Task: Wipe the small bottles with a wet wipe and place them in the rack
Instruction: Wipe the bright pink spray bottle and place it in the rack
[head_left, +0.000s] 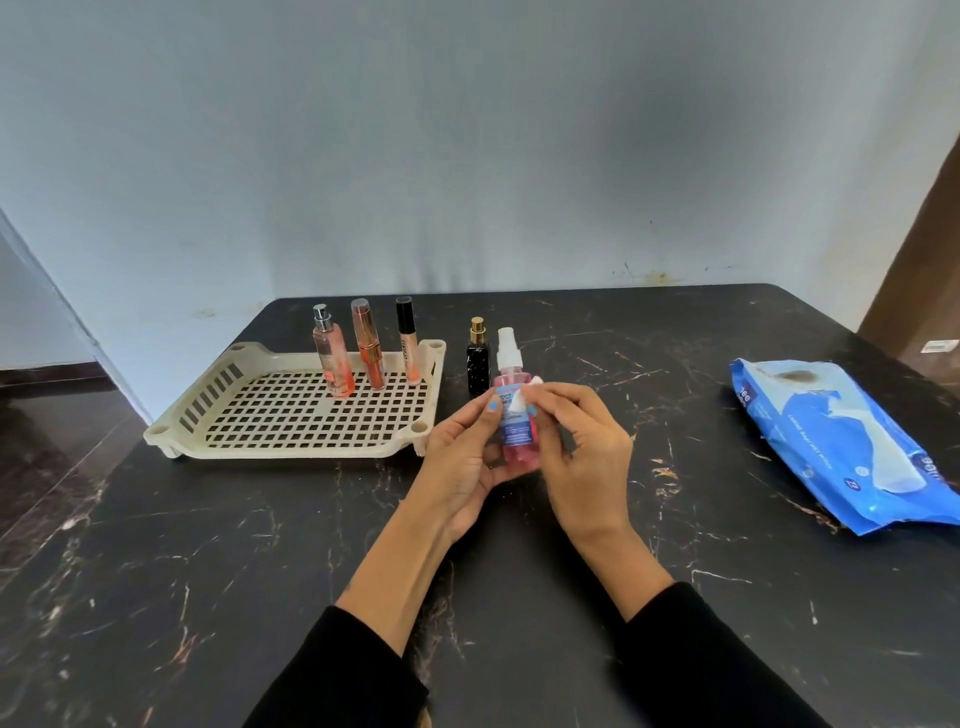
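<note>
one pink spray bottle (514, 431), frame centre, gripped by left hand (460, 462); right hand (582, 441) pinches a wet wipe (530, 392) on its label. likely light, rigid, slick when damp; hold mid-body.

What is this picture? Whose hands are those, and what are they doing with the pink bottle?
There is no robot here. A person wears a camera on their head, so you see their own hands from above. The left hand holds a pink spray bottle. The right hand rubs it with a small white wet wipe. On the dark table sits a beige rack with three small bottles standing in it. A black bottle waits beside the rack. The blue pack of wipes lies to the right.
</note>
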